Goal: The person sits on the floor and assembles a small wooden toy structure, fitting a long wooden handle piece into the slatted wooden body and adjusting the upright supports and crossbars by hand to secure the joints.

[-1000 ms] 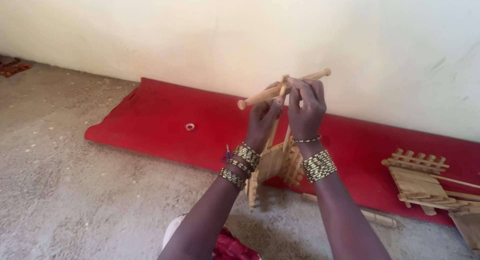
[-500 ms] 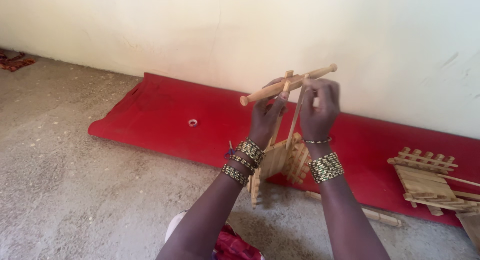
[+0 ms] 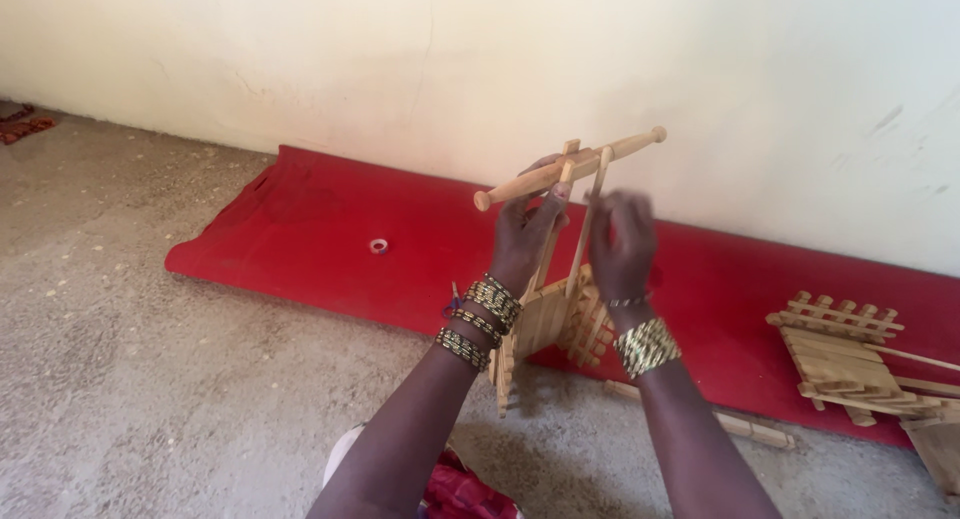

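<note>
Wooden frame (image 3: 556, 319): small slatted assembly of pale sticks, centre of the frame, standing on the grey floor at the near edge of the red mat (image 3: 300, 229). Two thin uprights rise from it to a round wooden dowel (image 3: 570, 167) with knobbed ends, lying crosswise and tilted, its right end higher, just above centre.

Left hand (image 3: 525, 234): centre of the frame, fingers closed around the dowel and the top of the left upright, thumb tip against the wood. Several beaded bracelets on the wrist.

Right hand (image 3: 622, 244): just right of centre, blurred, below the dowel and beside the right upright. Fingers bent and loosely together; whether they grip the upright cannot be told. One wide beaded bracelet on the wrist.

Other items: a second slatted wooden piece (image 3: 845, 349) at the right edge, lying flat on the mat, well apart from the hands; loose wooden sticks (image 3: 740, 427) on the floor, lower right; a small ring-shaped object (image 3: 378, 246) on the mat, left of centre; pale wall (image 3: 400, 59) across the top; patterned red cloth (image 3: 455, 489) at the bottom edge between the forearms.
</note>
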Demonstrator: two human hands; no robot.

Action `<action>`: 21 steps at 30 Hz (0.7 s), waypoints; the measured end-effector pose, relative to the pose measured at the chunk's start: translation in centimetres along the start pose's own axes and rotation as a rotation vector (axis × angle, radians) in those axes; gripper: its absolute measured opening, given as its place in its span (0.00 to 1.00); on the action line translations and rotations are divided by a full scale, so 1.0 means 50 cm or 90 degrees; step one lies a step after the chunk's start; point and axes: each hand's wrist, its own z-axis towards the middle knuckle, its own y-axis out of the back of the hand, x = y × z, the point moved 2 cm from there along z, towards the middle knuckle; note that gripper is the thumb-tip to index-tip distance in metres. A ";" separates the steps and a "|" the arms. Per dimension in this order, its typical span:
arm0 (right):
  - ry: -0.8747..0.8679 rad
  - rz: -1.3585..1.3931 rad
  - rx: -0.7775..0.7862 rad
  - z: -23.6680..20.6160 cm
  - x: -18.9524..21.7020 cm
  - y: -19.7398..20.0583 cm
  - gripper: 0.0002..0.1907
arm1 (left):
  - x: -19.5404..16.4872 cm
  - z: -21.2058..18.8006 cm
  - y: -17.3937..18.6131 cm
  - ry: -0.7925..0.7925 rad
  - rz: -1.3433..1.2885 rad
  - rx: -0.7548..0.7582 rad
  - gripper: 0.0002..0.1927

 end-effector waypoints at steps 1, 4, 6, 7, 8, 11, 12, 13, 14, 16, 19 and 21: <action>0.000 0.007 -0.024 0.022 -0.006 -0.002 0.06 | 0.001 -0.001 0.001 0.008 0.003 0.002 0.27; 0.037 0.025 -0.057 0.056 -0.013 0.000 0.03 | 0.008 -0.004 0.006 0.031 0.013 0.003 0.26; 0.052 0.026 -0.055 0.062 -0.015 -0.003 0.04 | 0.011 0.000 0.009 0.033 0.020 0.000 0.26; 0.047 0.021 -0.047 0.055 -0.015 -0.004 0.06 | 0.013 0.002 0.011 0.031 0.015 0.003 0.26; 0.042 0.015 -0.039 0.046 -0.014 -0.005 0.08 | 0.014 0.003 0.011 0.029 0.009 0.006 0.26; 0.014 -0.014 0.010 -0.014 -0.008 -0.005 0.03 | 0.014 0.005 0.011 0.016 -0.011 0.018 0.25; 0.029 -0.025 0.031 -0.038 -0.005 0.000 0.01 | 0.014 0.005 0.010 0.013 -0.019 0.022 0.25; 0.045 -0.036 0.053 -0.062 -0.001 0.006 0.02 | 0.013 0.004 0.010 0.022 -0.014 0.020 0.25; 0.061 -0.045 0.073 -0.082 0.001 0.010 0.04 | 0.012 0.003 0.010 0.029 -0.008 0.018 0.25; 0.008 -0.019 0.096 -0.114 0.003 0.015 0.04 | 0.009 0.002 0.011 0.036 -0.003 0.015 0.25; 0.013 -0.023 0.074 -0.109 -0.001 0.011 0.03 | 0.008 0.001 0.010 0.039 -0.005 0.013 0.25; 0.032 -0.027 0.032 -0.073 -0.008 0.002 0.01 | 0.012 0.002 0.010 0.053 -0.003 0.009 0.26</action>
